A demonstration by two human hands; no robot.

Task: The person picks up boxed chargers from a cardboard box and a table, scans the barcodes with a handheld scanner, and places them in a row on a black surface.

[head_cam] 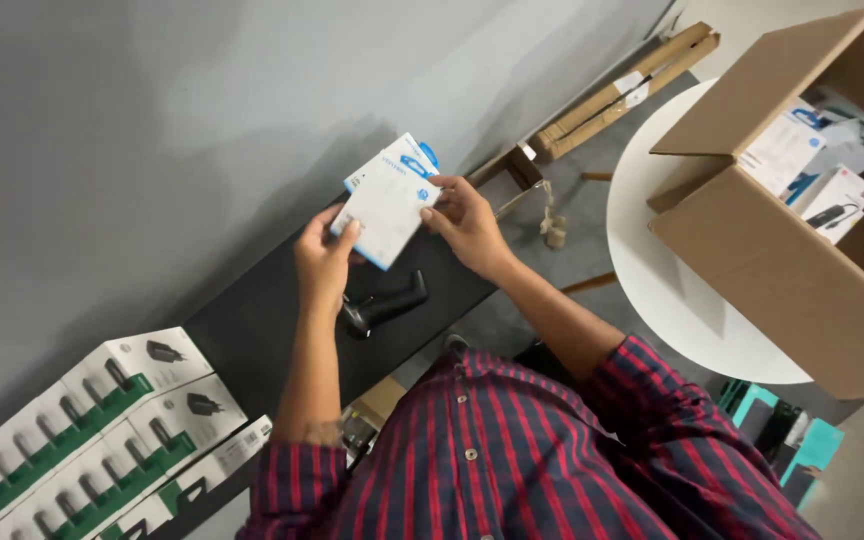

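Observation:
Both my hands hold a small flat white package with blue trim (389,200) above a black tabletop (252,320). My left hand (324,262) grips its lower left corner. My right hand (464,225) pinches its right edge. A black handheld scanner (384,305) lies on the tabletop just below the package, between my forearms. My sleeves are red and dark blue striped.
Rows of white and green boxes picturing chargers (92,430) are stacked at the lower left. An open cardboard carton (792,260) with several white packages inside stands on a round white table (652,270) at the right. Long cardboard-wrapped pieces (622,95) lean by the grey wall.

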